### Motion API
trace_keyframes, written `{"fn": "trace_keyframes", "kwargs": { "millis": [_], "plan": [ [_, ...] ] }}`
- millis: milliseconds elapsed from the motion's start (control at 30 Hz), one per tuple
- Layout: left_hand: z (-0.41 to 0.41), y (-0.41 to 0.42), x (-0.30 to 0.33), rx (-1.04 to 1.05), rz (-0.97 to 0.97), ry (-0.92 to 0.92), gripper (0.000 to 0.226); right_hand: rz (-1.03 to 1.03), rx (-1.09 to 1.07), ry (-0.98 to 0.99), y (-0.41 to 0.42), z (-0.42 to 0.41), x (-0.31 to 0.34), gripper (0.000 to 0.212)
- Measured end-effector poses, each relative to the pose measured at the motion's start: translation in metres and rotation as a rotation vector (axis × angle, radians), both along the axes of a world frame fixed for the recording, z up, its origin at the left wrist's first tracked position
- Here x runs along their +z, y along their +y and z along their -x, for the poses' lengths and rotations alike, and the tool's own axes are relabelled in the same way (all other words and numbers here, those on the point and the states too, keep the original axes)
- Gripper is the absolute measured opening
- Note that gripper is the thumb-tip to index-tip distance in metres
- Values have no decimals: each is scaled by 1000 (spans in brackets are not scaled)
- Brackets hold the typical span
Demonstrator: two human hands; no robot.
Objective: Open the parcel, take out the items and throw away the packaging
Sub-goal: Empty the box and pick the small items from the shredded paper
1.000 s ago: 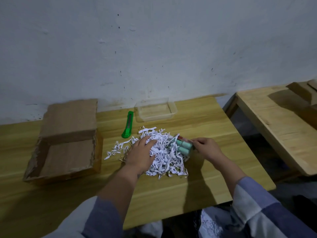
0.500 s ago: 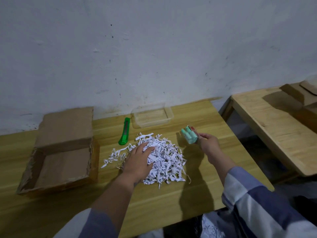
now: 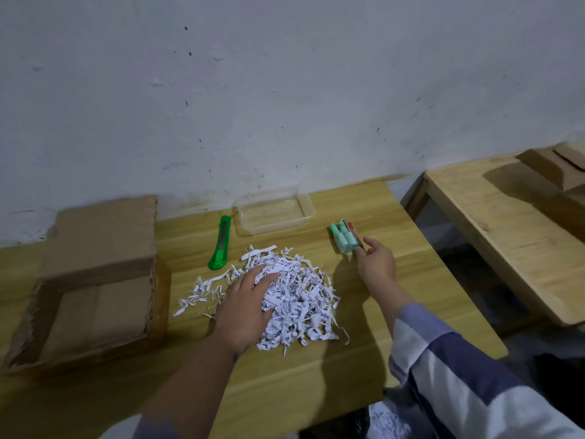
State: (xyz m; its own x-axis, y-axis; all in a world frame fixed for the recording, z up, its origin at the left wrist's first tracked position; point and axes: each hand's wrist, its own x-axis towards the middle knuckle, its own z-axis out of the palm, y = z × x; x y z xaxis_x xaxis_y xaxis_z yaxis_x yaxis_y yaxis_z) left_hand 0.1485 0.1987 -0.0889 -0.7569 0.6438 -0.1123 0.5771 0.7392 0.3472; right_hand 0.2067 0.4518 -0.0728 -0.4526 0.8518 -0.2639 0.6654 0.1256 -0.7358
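The parcel (image 3: 85, 280), an opened brown cardboard box, sits at the left end of the wooden surface (image 3: 285, 391), its flap folded back toward the wall and its inside showing only bare cardboard. In the middle, a heap of white shredded paper (image 3: 297, 299) is spread over the wood, loose strips trailing out to the left. The left hand (image 3: 250, 308) lies flat on the left half of that heap, fingers straight and spread, pressing down on the shreds and holding nothing. Over on the right, the pack of mint-green tubes (image 3: 344, 238) lies on the surface, a strip of red showing along its far right edge. It's just beyond the paper heap and near the clear plastic tray (image 3: 305, 213). The right hand (image 3: 376, 264) is right at the pack's near end, fingertips (image 3: 368, 245) reaching out to it; whether they pinch the pack or only touch it, I can't tell, as the contact is too small to read. The fingers look loosely extended rather than curled round it. A green utility knife (image 3: 220, 243) lies between the parcel and the tray, pointing toward the wall, apart from both. The tray stands close to the wall. Striped blue and white sleeves show at the bottom of the view, and a second wooden surface (image 3: 506, 236) stands off to the right with more cardboard (image 3: 550, 169) on it.
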Motion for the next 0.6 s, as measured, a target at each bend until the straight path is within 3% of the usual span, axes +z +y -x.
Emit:
{"fn": "trace_keyframes", "kwargs": {
  "millis": [133,267,367,433,600],
  "plan": [
    [-1,1,2,14,-14,-12,66,-170,143,-42,-38,-18,5,27],
    [-1,1,4,21,-35,-55,62,-221,482,72,-81,-29,5,14],
    [-1,-1,7,11,-55,-46,61,-319,772,102,-103,-34,1,18],
    [0,-5,9,18,-63,-32,60,-397,929,-7,-109,-38,-3,28],
    [4,-27,14,125,-101,-88,56,-486,860,-120,-94,-44,-3,19]
  ]
}}
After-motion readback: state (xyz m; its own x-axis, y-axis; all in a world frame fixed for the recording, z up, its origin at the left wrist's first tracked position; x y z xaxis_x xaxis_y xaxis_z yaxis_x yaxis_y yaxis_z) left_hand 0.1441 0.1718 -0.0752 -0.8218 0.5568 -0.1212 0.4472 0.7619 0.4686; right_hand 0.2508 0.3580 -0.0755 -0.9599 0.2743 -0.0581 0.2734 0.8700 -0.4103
